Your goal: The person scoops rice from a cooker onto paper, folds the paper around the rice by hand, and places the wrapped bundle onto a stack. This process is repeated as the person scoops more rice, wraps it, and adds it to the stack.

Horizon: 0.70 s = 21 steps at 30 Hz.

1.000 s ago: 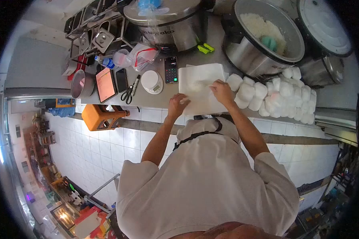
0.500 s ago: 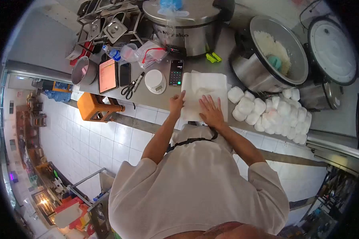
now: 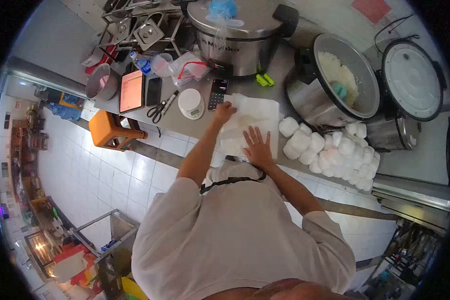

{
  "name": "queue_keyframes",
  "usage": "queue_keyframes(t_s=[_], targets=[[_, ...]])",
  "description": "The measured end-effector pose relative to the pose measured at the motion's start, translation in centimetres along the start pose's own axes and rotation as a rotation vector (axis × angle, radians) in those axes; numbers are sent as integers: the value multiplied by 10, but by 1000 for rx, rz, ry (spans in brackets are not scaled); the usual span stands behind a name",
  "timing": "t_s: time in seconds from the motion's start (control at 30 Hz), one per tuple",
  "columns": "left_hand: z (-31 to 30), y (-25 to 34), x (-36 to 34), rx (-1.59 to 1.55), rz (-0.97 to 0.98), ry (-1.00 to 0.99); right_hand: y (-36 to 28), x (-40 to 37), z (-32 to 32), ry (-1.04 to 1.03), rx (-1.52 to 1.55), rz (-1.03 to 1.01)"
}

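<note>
White paper sheets (image 3: 262, 109) lie in a stack at the counter's front edge, the top one skewed to the left. My left hand (image 3: 225, 112) is closed at the upper left edge of the stack, its fingers pinching the top sheet. Flat on the lower part of the paper rests my right hand (image 3: 258, 147), fingers spread, holding nothing. Just left of the paper are a phone (image 3: 218, 95) showing a calculator and a round white kitchen scale (image 3: 190, 102).
Many white wrapped bundles (image 3: 335, 155) are piled to the right. Behind them stands an open cooker (image 3: 310, 100) of rice, near a closed one (image 3: 235, 50). Scissors (image 3: 156, 112), a tablet (image 3: 132, 91) and a metal pot (image 3: 103, 85) lie left. An orange stool (image 3: 105, 130) stands below.
My left hand has moved up along the paper's left edge and closed, and the top sheet has turned askew. My right hand stays flat on the paper. The view has shifted slightly.
</note>
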State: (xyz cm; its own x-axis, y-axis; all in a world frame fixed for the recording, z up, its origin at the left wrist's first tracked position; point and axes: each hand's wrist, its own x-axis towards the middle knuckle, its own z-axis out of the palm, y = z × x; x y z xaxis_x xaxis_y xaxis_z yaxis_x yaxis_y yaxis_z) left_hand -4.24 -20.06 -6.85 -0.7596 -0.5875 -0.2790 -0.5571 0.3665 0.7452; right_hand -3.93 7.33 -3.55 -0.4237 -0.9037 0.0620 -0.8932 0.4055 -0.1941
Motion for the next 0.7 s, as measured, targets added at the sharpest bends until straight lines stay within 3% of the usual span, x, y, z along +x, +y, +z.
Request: queue_keyframes(t_s=[0.1,0.13,0.23,0.3,0.37,0.47,0.57,0.67,0.7], targets=[[-32,-8,15,88,553,-497,2,-1,-6,-18,-16,2],[-39,-13,22,88,580,-733,4,-1,-4,-4,-14,-7],[-26,45,20,602,394,-794,4,-7,5,13,8,-28],[-30,107,-39,762,363,-327,4,-3,7,11,12,-32],[11,99,-22,993,449,-285,3,-4,4,-15,4,-20],[16,85,-41,801,388,-278,4,-3,7,6,32,-9],[32,52,-92,672,677,-31,7,-4,15,-8,-82,-22],[41,16,-108,573,831,209,20,-6,22,-12,-29,-83],[42,7,-105,591,843,194,27,-7,21,63,33,-122]])
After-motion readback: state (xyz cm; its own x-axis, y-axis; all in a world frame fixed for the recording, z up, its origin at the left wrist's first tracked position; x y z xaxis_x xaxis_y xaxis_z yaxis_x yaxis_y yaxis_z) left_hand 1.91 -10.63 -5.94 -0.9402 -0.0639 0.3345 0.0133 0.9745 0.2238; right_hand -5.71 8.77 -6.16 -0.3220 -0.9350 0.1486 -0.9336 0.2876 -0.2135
